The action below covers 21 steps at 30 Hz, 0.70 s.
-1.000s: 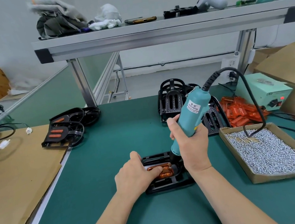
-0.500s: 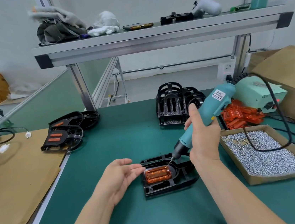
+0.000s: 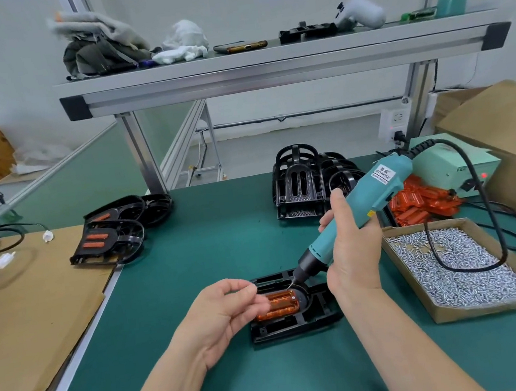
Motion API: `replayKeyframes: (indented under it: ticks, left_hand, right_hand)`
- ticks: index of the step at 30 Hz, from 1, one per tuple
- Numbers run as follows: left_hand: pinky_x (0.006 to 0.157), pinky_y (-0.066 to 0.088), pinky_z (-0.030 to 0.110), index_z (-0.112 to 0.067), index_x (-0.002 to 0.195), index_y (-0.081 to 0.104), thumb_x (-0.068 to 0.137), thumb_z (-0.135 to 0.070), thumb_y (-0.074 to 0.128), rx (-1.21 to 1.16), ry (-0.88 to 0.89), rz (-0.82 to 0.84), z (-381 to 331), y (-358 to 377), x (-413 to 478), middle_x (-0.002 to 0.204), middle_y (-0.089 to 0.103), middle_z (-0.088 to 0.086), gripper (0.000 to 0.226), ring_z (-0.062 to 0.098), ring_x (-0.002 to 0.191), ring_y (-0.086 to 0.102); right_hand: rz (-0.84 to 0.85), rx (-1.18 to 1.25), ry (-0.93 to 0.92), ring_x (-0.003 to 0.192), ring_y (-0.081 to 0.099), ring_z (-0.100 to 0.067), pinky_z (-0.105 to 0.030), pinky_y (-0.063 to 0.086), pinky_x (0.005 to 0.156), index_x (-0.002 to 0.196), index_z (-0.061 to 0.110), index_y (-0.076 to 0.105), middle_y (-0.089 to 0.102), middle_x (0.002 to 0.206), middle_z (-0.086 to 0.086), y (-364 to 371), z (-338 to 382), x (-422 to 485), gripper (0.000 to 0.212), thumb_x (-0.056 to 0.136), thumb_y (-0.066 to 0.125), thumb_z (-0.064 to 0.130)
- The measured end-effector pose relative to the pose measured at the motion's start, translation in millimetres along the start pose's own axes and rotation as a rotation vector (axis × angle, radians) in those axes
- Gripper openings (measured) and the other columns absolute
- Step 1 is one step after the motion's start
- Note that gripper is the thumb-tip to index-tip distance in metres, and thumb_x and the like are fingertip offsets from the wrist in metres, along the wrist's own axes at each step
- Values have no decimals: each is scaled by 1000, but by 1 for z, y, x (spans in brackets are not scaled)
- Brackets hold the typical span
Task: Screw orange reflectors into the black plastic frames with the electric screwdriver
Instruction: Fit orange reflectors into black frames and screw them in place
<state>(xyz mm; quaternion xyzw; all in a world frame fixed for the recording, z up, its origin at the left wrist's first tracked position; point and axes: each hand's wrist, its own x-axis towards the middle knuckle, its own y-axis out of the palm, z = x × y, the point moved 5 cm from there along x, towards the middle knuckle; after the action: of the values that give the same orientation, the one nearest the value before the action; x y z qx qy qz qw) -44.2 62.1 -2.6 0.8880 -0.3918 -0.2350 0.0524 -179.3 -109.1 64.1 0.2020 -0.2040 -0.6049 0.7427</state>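
Black frame (image 3: 293,324) lies flat on the green bench mat (image 3: 222,232), near edge centre. Orange reflector (image 3: 280,304) is seated in the frame's oval recess.

Right hand (image 3: 351,249) is wrapped round the lower barrel of the electric screwdriver (image 3: 371,201). The tool is tilted and its bit points down at the reflector's right end. Contact cannot be confirmed.

Left hand (image 3: 229,312) hovers palm-up over the reflector's left part, thumb and forefinger tips drawn close. I cannot tell whether a screw is pinched there; too small.

Handling judgement: the reflector looks thin, glossy, stiff and light. It is likely to crack if over-driven and to shift in its seat. The frame is light and rigid and may skate on the mat. Best hold: press down on the frame's flat rim beside the recess, fingers off the lens.

Screw tray (image 3: 460,268) sits at right, and a loose reflector pile (image 3: 423,204) behind it.
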Motion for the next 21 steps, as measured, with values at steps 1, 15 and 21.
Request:
replayKeyframes:
  ticks: [1,15,21]
  left_hand:
    - [52,55,17,2,94,61,90,-6,68,56,6,-17,0,0,-1,79,73,17,11,18,65,72]
    - [63,59,22,5,83,72,82,12,65,-88,1,97,4,19,-9,89,71,28,10,29,75,74]
    - [62,59,22,1,75,76,78,7,67,-116,-17,126,7,27,-11,89,72,28,11,28,74,74]
  right_hand:
    - [-2,-1,1,58,56,-7,-17,49,56,96,24,56,59,62,5,0,0,0,19,92,72,34]
    - [-11,118,25,58,53,-9,-30,46,67,95,23,53,57,62,4,8,11,-13,33,83,77,42]
    - [-5,117,13,56,52,-9,-23,47,59,93,20,51,56,61,3,13,12,-17,27,90,75,34]
